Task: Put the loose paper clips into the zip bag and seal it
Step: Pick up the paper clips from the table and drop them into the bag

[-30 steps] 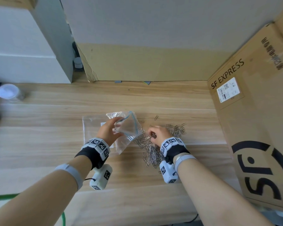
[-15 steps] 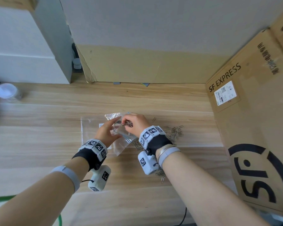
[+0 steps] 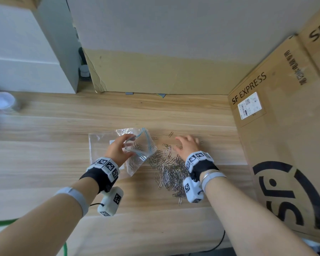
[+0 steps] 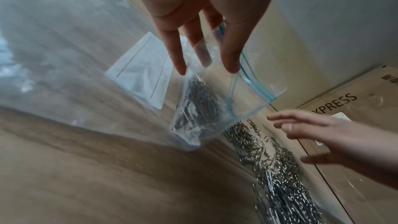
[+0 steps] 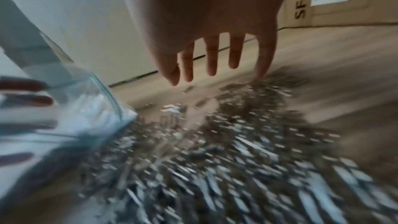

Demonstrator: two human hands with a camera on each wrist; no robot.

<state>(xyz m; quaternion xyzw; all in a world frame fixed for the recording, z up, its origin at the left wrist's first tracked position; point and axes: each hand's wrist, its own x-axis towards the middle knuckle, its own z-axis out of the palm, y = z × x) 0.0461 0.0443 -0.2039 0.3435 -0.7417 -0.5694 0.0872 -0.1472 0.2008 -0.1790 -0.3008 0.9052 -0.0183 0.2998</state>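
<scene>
Half a second ago the right hand was at the mouth of the zip bag, pinching a few clips over the opening; now it has swung away to the right and hovers above the far edge of the paper clips with nothing in it. That reads as one more batch dropped in and the hand going back for the next. The task looks early to midway: a dark clump of clips already lies in the bottom of the bag, but most of the heap is on the tabletop and the blue zip strip is unsealed.

The right grip is wide open, fingers straight and spread, pointing down just above the clips; the wrist view is blurred, so I cannot tell whether the fingertips touch them yet.

The left hand grips the bag by its mouth, thumb on one wall and fingers on the other, some seen through the plastic, which holds the opening apart. From that grip the bag hangs down with its lower corner on the tabletop, its open mouth turned toward the heap, which begins just beside it on the right-hand side. A larger clear bag lies flat beneath and behind the left grip
</scene>
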